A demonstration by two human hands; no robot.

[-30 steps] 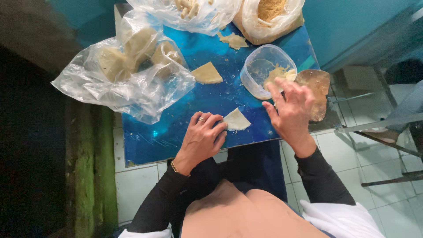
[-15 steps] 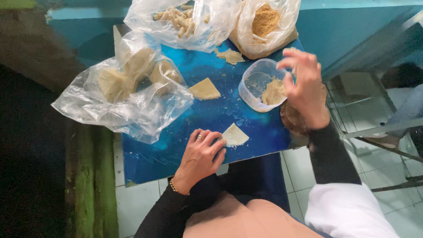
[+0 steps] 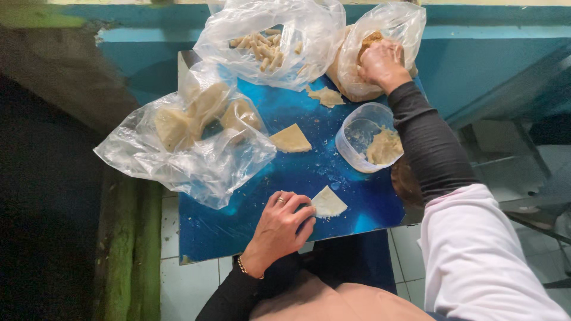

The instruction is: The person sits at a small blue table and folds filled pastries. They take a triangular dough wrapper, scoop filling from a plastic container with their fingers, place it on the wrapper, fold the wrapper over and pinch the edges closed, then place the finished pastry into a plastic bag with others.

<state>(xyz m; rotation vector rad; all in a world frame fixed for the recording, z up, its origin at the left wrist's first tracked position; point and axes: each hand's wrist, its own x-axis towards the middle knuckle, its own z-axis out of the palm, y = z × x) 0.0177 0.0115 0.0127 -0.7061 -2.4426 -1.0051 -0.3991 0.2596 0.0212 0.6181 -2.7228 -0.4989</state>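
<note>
Since the earlier frame, the right hand (image 3: 380,62) has moved away from the clear plastic tub (image 3: 364,138) and reached up into the far bag of crumbly filling (image 3: 380,41). Its fingers are curled inside the bag mouth; whether they already pinch some filling, I cannot tell. The left hand (image 3: 284,226) has stayed in its place, fingers pressed together and flat on the corner of a folded dough triangle (image 3: 328,202), which lies just beyond its fingertips on the blue surface (image 3: 238,232).

Between the two hands, the tub holds a small lump of filling. A second dough triangle (image 3: 289,139) lies farther out from the left fingers, and a torn scrap of dough (image 3: 325,95) is near the right wrist. Left of the left fingers there is a bag of dough wrappers (image 3: 190,137); beyond it, a bag of rolled pieces (image 3: 267,44).

I judge the work is in the middle: many rolled pieces are finished, but many wrappers and much filling remain.
</note>
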